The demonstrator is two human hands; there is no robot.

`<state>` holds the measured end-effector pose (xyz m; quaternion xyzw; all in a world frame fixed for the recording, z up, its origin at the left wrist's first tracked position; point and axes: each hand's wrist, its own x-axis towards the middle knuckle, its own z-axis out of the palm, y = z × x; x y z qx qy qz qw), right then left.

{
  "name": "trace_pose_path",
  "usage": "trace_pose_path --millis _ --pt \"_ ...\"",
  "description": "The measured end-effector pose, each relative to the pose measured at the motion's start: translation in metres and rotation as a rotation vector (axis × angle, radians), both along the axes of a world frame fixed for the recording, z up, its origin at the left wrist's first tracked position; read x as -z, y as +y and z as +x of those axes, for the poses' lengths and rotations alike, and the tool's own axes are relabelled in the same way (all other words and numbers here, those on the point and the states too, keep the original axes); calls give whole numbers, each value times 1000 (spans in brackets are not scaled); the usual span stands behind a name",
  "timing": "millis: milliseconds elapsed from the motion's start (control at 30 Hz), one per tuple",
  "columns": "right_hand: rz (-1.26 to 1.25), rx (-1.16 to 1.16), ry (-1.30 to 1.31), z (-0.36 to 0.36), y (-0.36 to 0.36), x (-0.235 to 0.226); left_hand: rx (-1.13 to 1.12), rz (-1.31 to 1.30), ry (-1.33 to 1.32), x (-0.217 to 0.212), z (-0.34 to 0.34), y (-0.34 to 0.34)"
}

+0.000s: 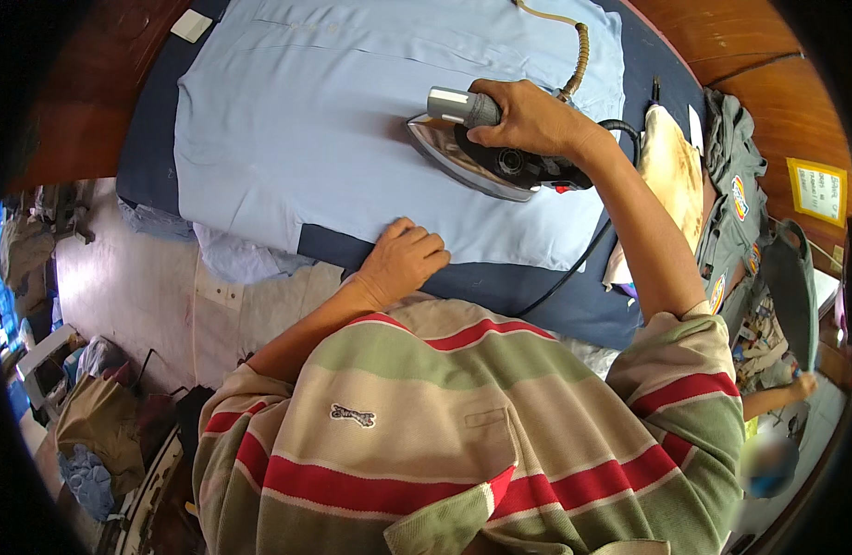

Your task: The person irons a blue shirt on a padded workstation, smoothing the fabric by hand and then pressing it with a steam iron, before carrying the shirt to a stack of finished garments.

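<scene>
A light blue shirt [287,120] lies spread over the dark blue padded ironing table [338,244]. My right hand [532,118] is wrapped round the grey handle of a clothes iron [444,153], which rests flat on the shirt, its pointed tip toward the left. At the table's near edge, my left hand [403,264] has its fingers curled down on the shirt's lower edge; the fingertips are partly hidden. A brown wrapped hose [581,65] and a black cord [588,254] run near the iron.
A cream cloth [671,176] and dark grey garments with round patches [733,185] lie on the right. A small white block [191,26] sits at the far left corner. Another person's hand [801,386] shows at the right; a brown bag [102,430] stands at lower left.
</scene>
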<state>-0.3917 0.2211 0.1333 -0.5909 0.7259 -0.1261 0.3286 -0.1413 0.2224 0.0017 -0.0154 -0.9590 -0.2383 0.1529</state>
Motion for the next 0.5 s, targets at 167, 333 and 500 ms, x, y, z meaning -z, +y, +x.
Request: trace_pose_path --millis 167,333,500 --pt "14 -109 60 29 -2 1 -40 31 23 -1 18 3" --pt "87 -433 28 82 23 -6 -893 -186 62 -8 81 -40" --pt "72 -306 -2 107 13 -8 -1005 -194 -38 2 119 -72"
